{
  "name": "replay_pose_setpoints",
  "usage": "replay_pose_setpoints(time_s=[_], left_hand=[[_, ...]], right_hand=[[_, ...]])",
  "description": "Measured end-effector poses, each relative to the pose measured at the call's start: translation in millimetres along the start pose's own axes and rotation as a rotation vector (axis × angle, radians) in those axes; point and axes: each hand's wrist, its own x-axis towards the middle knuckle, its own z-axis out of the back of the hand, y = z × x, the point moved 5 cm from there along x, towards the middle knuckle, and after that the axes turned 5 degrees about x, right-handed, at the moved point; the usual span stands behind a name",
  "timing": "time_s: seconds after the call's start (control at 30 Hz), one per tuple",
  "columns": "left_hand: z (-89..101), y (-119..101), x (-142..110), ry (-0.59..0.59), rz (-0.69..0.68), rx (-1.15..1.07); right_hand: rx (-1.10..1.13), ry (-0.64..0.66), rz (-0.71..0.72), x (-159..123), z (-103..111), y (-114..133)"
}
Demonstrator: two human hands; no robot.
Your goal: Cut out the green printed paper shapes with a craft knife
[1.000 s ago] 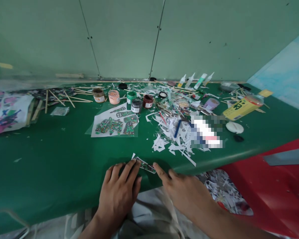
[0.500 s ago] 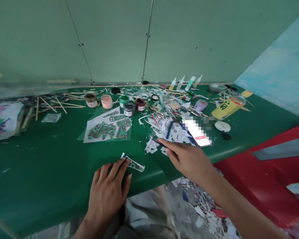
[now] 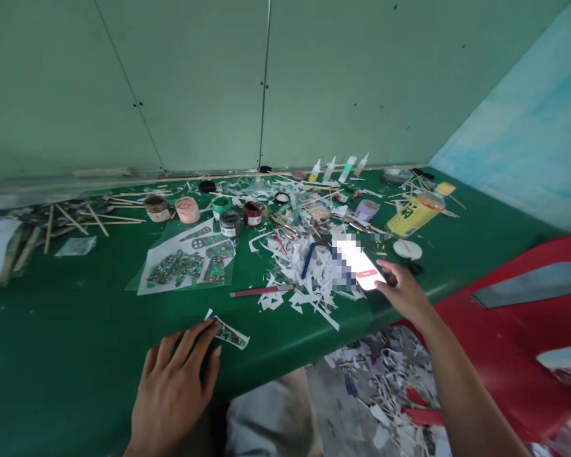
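My left hand (image 3: 174,384) lies flat on the green table (image 3: 76,317), fingers stretched out, fingertips on the end of a small printed paper cutout (image 3: 231,334). My right hand (image 3: 406,293) reaches out to the right and touches the lower edge of a lit phone (image 3: 359,266) that lies among white paper scraps (image 3: 295,279). Its fingers are extended and hold nothing. A thin red-handled tool (image 3: 259,291) lies on the table between the two hands.
A printed sheet of green figures (image 3: 185,263) lies mid-table, with several small paint jars (image 3: 231,222) behind it. Glue bottles (image 3: 337,168), a yellow bottle (image 3: 413,214), wooden sticks (image 3: 76,219) and a white lid (image 3: 407,249) stand further back. A red plastic chair (image 3: 518,330) is at right.
My right hand left the cutout and swung right, over the scrap pile, to the phone. The view turned right. My left hand stayed on the cutout.
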Motion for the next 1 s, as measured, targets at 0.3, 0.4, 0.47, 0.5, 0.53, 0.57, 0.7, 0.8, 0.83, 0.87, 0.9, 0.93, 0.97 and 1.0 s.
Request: replay_pose_setpoints(time_s=[0.3,0.4,0.47,0.5,0.53,0.57,0.7,0.8,0.83,0.87,0.9,0.93,0.97,1.0], left_hand=[[-0.7,1,1,0.010,0.001,-0.004],[-0.2,2,0,0.005,0.004,-0.005],[0.2,2,0,0.004,0.008,-0.008],[0.2,2,0,0.007,0.013,-0.009],[0.2,2,0,0.011,0.020,-0.009],[0.0,2,0,0.015,0.027,-0.010],[-0.8,3,-1,0.018,0.046,-0.012],[-0.8,4,-1,0.013,0.049,-0.013],[-0.7,4,-2,0.013,0.048,-0.014],[-0.4,4,-2,0.013,0.049,-0.015],[0.0,4,-2,0.013,0.050,-0.015],[0.6,3,-2,0.013,0.051,-0.014],[1.1,3,-1,0.014,0.053,-0.013],[1.6,3,-1,0.014,0.056,-0.013]], right_hand=[[0.021,0.018,0.042,3,-17,-6],[0.041,0.082,0.073,1,-14,-7],[0.035,0.101,0.080,2,-14,-7],[0.025,0.094,0.074,3,-14,-6],[0.012,0.079,0.065,4,-15,-6],[-0.001,0.058,0.055,5,-17,-5],[-0.025,-0.020,0.058,5,-24,0],[-0.020,-0.055,0.121,-1,-25,4],[-0.018,-0.058,0.148,-4,-26,5],[-0.016,-0.057,0.174,-6,-26,6],[-0.015,-0.055,0.196,-7,-26,7],[-0.015,-0.052,0.213,-8,-26,7],[-0.015,-0.049,0.225,-9,-26,6],[-0.017,-0.047,0.233,-10,-25,6]])
